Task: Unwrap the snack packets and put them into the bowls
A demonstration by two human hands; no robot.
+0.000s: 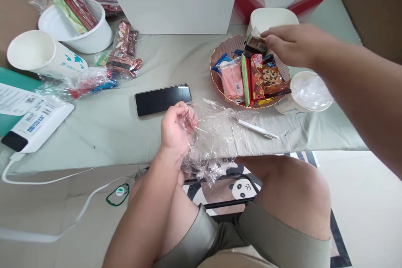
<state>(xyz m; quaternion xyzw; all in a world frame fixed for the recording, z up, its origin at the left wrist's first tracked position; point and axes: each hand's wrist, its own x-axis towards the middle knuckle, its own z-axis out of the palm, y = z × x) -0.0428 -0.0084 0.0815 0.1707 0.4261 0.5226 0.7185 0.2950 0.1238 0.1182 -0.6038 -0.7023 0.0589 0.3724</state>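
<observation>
Near the front edge of the cloth-covered table, my left hand (180,127) is closed on a clear plastic bag (216,134), which spreads to the right and hangs partly over the edge. My right hand (290,44) reaches over a pink fluted bowl (216,81) and pinches a small dark snack packet (256,45) at the bowl's back rim. Inside the bowl lie several wrapped snacks, among them a pink packet (231,78), a red packet (257,77) and a brown cookie packet (272,77).
A black phone (162,100) lies behind my left hand, and a white pen (256,128) right of the bag. Paper cups (284,108) (67,60), a white tub (91,39) with snacks and a white power bank (40,123) with a cable stand around. Cartons (176,4) line the back.
</observation>
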